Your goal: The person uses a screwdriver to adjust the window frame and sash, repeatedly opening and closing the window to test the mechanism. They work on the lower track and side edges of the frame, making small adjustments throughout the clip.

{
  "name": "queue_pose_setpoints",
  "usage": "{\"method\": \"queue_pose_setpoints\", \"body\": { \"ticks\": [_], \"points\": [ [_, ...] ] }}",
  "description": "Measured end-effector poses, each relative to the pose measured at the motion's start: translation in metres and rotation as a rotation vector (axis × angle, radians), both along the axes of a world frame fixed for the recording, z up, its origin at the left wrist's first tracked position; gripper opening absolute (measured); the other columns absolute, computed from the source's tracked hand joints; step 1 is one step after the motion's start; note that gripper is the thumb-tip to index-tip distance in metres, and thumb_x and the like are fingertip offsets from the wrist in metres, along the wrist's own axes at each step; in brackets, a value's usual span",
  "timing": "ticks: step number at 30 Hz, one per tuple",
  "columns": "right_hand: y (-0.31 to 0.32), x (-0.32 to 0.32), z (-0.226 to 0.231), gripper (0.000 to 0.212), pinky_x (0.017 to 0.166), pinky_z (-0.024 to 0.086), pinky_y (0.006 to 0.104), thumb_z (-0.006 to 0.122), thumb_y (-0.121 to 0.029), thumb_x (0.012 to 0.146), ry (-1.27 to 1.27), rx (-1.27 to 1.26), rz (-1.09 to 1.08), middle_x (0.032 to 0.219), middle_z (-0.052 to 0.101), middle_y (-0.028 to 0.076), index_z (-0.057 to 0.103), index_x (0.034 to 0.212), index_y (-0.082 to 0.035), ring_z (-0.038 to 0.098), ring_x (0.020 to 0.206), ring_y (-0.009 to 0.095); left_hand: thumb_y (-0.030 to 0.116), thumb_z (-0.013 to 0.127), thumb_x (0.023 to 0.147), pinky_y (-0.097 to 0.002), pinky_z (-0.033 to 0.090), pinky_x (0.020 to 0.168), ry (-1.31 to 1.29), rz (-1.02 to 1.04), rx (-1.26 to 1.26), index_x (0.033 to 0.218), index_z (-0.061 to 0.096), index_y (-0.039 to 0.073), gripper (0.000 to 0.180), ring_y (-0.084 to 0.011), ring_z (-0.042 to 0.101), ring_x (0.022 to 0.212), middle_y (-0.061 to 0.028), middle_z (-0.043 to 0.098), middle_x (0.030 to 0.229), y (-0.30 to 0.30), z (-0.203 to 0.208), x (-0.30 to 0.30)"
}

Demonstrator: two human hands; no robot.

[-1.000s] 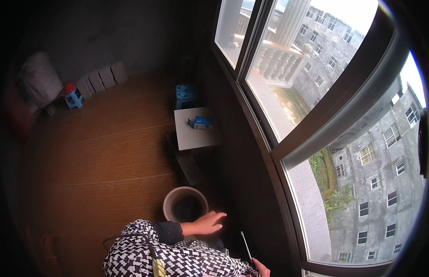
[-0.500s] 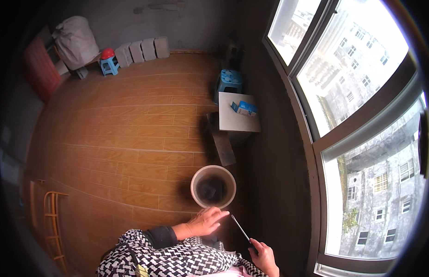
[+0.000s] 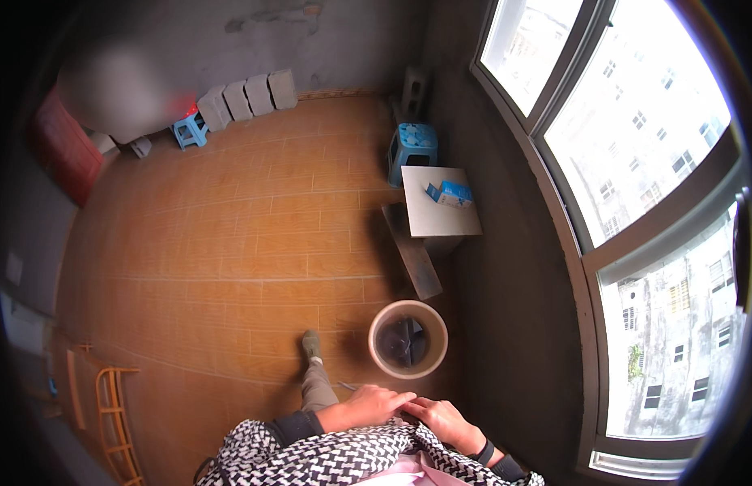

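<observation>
My left hand [image 3: 366,407] and my right hand [image 3: 445,421] meet in front of my body, fingertips touching. A thin metal rod [image 3: 346,386], which looks like a screwdriver, sticks out past my left hand on its left side. Most of its shaft and its dark handle are hidden by my hands. My left fingers are bent together over the shaft; my right fingers are closed at the handle end. Just beyond my hands, a pale round bucket [image 3: 408,374] stands on the floor, with dark items [image 3: 408,340] inside that I cannot make out.
A small white-topped table [image 3: 441,223] carries a blue box [image 3: 453,194]. Beside it are a plank [image 3: 416,263] and a blue stool [image 3: 415,144]. Concrete blocks [image 3: 259,93] line the far wall. Windows [image 3: 635,154] run along the right; an orange metal frame [image 3: 117,421] is at left.
My right hand has come left and up with the screwdriver to meet my left hand, and the tool now points left. My view has shifted; a leg and shoe have come into sight.
</observation>
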State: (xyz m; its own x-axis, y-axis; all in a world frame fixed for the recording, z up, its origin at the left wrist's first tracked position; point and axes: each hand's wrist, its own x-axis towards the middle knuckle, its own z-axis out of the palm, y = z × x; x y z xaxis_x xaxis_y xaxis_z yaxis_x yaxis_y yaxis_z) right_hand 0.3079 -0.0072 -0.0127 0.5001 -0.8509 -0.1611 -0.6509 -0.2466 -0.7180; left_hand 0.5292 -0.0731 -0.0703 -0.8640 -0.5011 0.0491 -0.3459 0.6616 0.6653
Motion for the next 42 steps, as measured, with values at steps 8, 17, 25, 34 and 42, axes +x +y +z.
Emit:
{"method": "queue_pose_setpoints", "body": {
  "ticks": [8,17,25,34,42],
  "points": [
    [-0.202,0.116,-0.006,0.060,0.092,0.057,0.0375,0.078,-0.015,0.090,-0.512,0.194,-0.037,0.114,0.073,0.016,0.056,0.145,-0.004,0.072,0.105,0.027,0.013,0.076,0.086,-0.0394,0.061,0.064,0.111,0.364,0.159,0.126,0.069,0.015,0.040,-0.0290,0.076,0.073,-0.0131,0.076,0.084,-0.152,0.006,0.162],
    [-0.346,0.161,0.018,0.046,0.085,0.056,0.0318,0.082,-0.017,0.091,-0.838,0.439,-0.271,0.118,0.071,0.007,0.066,0.132,-0.003,0.065,0.102,0.013,0.008,0.072,0.091,-0.0386,0.055,0.061,0.307,0.257,0.411,0.097,0.073,0.001,0.010,-0.0338,0.071,0.068,-0.0184,0.070,0.079,-0.319,0.018,0.184],
    [-0.394,0.056,0.006,0.014,0.092,0.053,0.0345,0.081,-0.005,0.086,-0.855,0.019,-0.759,0.106,0.073,0.010,0.073,0.097,-0.001,0.068,0.102,0.020,0.020,0.075,0.091,-0.0406,0.052,0.088,0.288,-0.291,0.046,0.120,0.073,0.007,0.032,-0.0301,0.067,0.100,-0.0114,0.072,0.109,-0.501,0.026,0.036],
    [-0.469,-0.058,-0.009,0.010,0.078,0.052,0.0291,0.082,-0.006,0.085,-0.821,-0.199,-1.286,0.092,0.072,0.004,0.073,0.089,-0.002,0.065,0.085,0.013,0.009,0.070,0.091,-0.0360,0.056,0.079,0.329,-0.274,0.167,0.127,0.069,0.009,0.035,-0.0252,0.067,0.089,-0.0125,0.063,0.116,-0.714,0.083,-0.184],
    [-0.525,-0.121,0.019,0.016,0.077,0.058,0.0364,0.077,0.000,0.079,-0.256,-0.627,-1.596,0.085,0.072,0.011,0.062,0.077,-0.004,0.073,0.085,0.026,0.010,0.071,0.092,-0.0296,0.056,0.075,0.599,-0.143,-0.018,0.143,0.058,0.013,0.053,-0.0197,0.061,0.099,-0.0092,0.054,0.133,-0.875,0.127,-0.379]
  ]
}}
